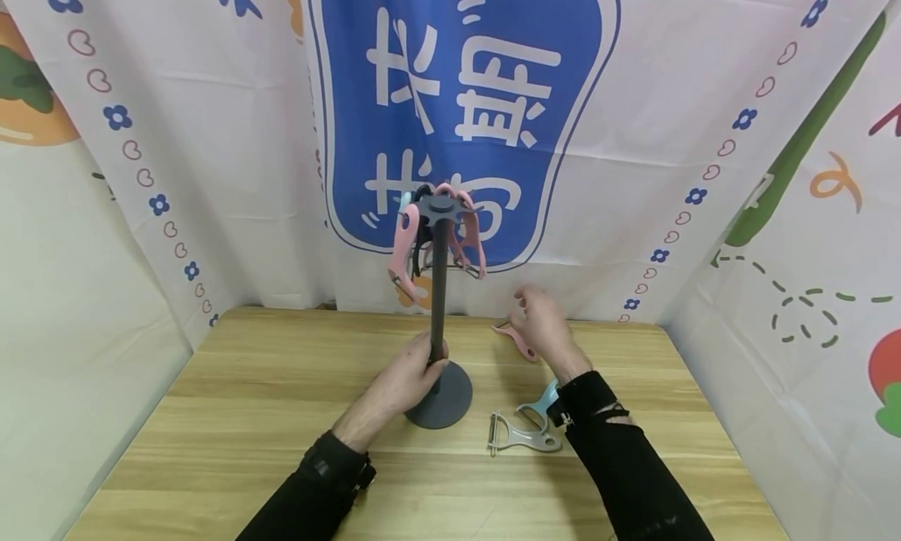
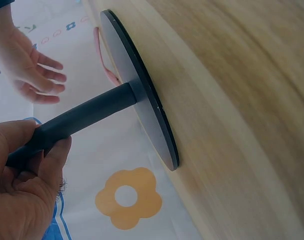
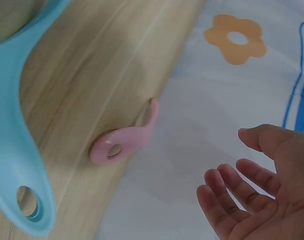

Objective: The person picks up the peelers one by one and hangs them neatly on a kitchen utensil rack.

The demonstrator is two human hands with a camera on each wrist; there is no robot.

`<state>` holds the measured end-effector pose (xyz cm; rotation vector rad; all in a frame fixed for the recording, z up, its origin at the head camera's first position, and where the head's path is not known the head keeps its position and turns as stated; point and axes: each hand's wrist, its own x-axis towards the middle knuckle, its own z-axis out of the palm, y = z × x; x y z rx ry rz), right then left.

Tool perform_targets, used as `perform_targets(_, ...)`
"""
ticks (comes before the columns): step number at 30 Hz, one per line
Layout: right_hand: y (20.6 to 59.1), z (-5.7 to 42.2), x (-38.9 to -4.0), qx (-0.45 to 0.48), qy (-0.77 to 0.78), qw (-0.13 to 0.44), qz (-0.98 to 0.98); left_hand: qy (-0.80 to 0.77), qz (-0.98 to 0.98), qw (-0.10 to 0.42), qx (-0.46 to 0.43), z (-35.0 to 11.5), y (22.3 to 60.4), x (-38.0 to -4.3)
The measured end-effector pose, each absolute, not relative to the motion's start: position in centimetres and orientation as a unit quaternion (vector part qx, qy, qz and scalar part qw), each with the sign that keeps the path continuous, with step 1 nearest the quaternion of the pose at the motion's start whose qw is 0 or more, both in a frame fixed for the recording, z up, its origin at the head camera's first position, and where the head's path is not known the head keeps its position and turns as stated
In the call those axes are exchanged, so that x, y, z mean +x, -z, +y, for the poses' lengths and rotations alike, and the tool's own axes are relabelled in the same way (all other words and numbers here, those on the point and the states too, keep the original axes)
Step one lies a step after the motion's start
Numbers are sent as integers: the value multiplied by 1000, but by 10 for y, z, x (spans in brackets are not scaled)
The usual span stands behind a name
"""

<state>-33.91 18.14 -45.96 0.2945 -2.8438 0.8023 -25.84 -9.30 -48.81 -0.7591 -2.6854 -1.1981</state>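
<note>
A dark grey stand with a round base rises from the table, and several peelers, pink, black and light blue, hang from its top. My left hand grips the post low down, fingers curled round it in the left wrist view. Above and beside a pink peeler hovers my right hand, its fingers loosely spread and holding nothing in the right wrist view. Nearer me lie a light blue peeler, partly covered by the right wrist, and a grey peeler.
The wooden table ends at a white printed cloth hanging behind it. More cloth hangs at the left and right sides. The loose peelers lie to the right of the stand.
</note>
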Motion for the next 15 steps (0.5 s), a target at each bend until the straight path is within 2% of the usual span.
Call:
perform_targets(9, 472, 180, -343, 109, -193, 24, -975, 392, -884, 51, -248, -93, 488, -258)
perform_targets(15, 481, 181, -346, 139, -138, 23, -980, 399, -881, 50, -248, -93, 488, -258)
